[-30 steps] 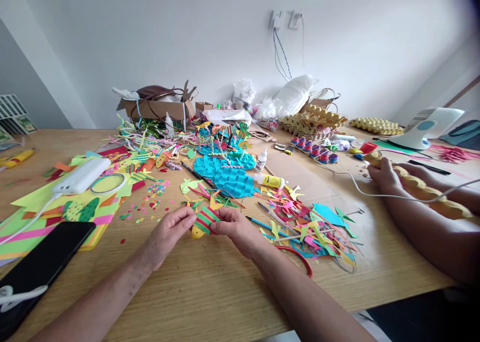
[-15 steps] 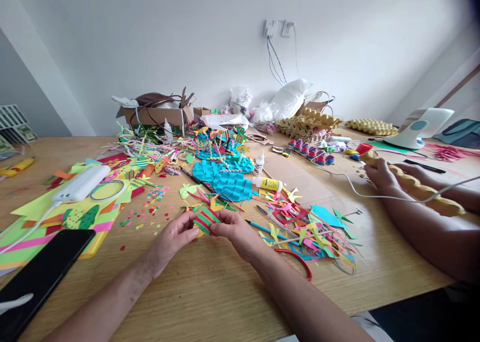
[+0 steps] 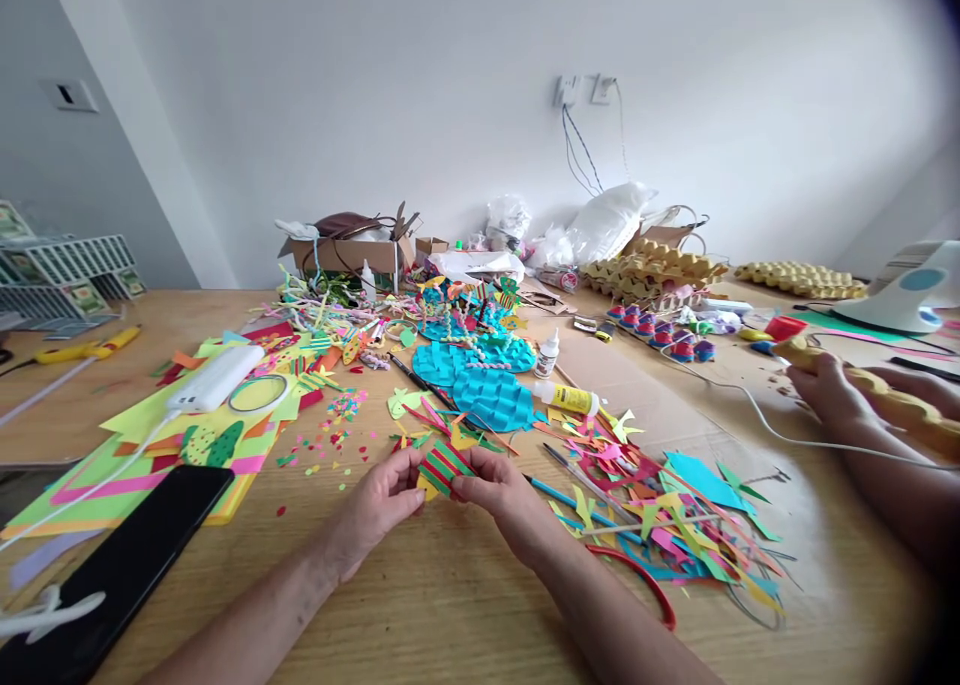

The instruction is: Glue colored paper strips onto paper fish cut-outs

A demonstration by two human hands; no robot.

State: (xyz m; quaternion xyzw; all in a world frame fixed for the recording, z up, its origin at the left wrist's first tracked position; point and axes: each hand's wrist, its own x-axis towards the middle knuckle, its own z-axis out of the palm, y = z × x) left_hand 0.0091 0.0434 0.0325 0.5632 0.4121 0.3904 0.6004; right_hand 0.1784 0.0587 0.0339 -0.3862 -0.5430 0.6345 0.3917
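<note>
Between my two hands is a small striped paper cutout (image 3: 444, 465) in green, red and yellow, held above the wooden table. My left hand (image 3: 386, 500) pinches its left side, where a yellow part shows at the fingertips. On the opposite side, my right hand (image 3: 495, 490) grips the edge with thumb and fingers. Just beyond lie blue scalloped paper pieces (image 3: 491, 400). A yellow-labelled glue bottle (image 3: 568, 398) rests on its side there, and a white glue bottle (image 3: 547, 355) stands behind it. Red-handled scissors (image 3: 637, 575) lie near my right forearm, partly hidden.
Paper scraps (image 3: 660, 525) pile up at right. Coloured sheets, a white power bank (image 3: 216, 377) and a black phone (image 3: 127, 565) lie at left. Another person's hand (image 3: 832, 395) holds a strip of egg carton (image 3: 892, 400) at far right. A white cable (image 3: 757, 420) crosses the table.
The view has turned left, so the scene sits further right and more of the left side shows. Both my hands keep hold of the striped cutout, nearly unmoved.
</note>
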